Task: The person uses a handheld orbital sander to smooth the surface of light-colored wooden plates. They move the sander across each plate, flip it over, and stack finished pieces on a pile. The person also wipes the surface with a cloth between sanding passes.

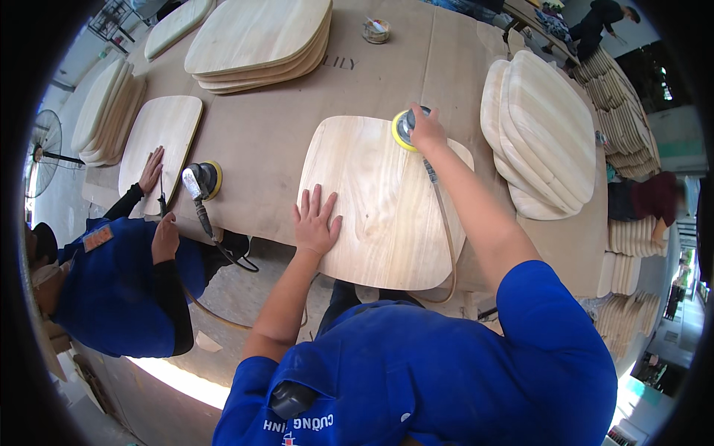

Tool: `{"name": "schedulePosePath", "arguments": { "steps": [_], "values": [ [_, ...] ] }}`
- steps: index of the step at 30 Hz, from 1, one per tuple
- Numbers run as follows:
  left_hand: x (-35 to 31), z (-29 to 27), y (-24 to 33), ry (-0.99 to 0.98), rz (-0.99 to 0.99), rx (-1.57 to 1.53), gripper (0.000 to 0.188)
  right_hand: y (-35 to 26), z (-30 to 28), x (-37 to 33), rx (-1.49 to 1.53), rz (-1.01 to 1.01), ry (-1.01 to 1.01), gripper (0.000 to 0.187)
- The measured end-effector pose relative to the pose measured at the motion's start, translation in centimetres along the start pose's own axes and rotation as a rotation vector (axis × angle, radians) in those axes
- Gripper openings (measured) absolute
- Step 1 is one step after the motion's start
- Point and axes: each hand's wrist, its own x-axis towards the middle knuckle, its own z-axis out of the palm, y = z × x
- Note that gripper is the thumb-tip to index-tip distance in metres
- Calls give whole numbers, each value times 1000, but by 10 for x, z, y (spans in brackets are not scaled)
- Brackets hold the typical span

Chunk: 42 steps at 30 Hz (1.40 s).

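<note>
A pale wooden panel (372, 215) with rounded corners lies flat on the table before me, its near edge jutting past the table. My left hand (316, 221) rests flat on the panel's left side, fingers spread. At the far right corner of the panel, my right hand (427, 129) grips a round orbital sander (402, 130) with a yellow-edged pad. The sander appears tilted, and whether its pad touches the wood I cannot tell. From it a hose (448, 230) runs down along the panel's right side and over the near edge.
Stacked wooden panels (543, 137) stand at right, another stack (260, 37) at the far left. On my left a co-worker in blue (126, 297) touches a panel (160, 134), with a second sander (201, 181) beside it. A small round container (376, 30) sits on the cardboard-covered table (387, 82).
</note>
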Motion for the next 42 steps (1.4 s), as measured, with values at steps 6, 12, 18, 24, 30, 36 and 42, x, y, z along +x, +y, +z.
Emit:
{"name": "schedulePosePath", "arguments": {
  "steps": [6, 12, 18, 24, 30, 36, 42],
  "values": [
    [-1, 1, 0, -3, -10, -19, 58, 45, -12, -1, 30, 114, 62, 68],
    [0, 1, 0, -24, -20, -25, 59, 68, -8, -55, 1, -10, -3, 69],
    [1, 1, -1, -32, -13, -7, 59, 68, -18, -14, 20, 124, 130, 70],
    [1, 5, -1, -35, -11, -9, 59, 82, -20, -12, 7, 116, 42, 70],
    [0, 6, -1, -21, -16, -13, 59, 116, -20, -41, 1, 52, 15, 73],
    [0, 4, -1, -10, -6, 8, 57, 138, -28, -43, 7, 30, 13, 73],
    [0, 8, -2, -7, -9, 21, 58, 147, -21, -117, 43, -72, -35, 70]
  ]
}}
